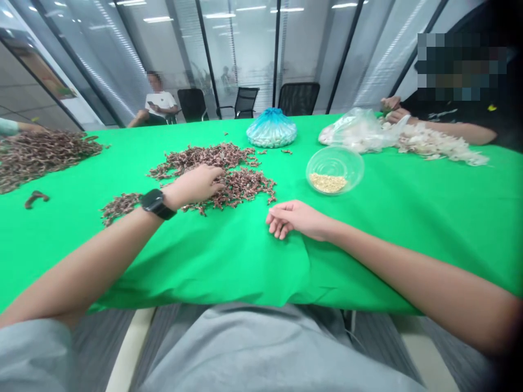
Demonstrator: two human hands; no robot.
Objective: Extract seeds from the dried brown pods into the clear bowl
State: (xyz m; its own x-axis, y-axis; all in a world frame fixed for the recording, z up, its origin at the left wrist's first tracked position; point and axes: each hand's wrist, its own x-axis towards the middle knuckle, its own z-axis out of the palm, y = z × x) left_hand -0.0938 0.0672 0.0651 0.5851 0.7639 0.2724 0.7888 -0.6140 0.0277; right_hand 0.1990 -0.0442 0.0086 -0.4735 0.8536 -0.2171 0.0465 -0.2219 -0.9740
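Touching heaped, twisted brown pieces (245, 188)

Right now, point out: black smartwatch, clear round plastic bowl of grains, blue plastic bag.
Black smartwatch (154, 203): head view, on its face.
Clear round plastic bowl (335, 162): head view, on its far inner wall.
Blue plastic bag (272, 121): head view, on its gathered top.

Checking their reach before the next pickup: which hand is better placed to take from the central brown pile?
Left, probably. The left hand already rests on the pile of brown dried pieces, its fingers over them. The right hand lies apart from the pile on the green cloth, closer to the clear plastic bowl.
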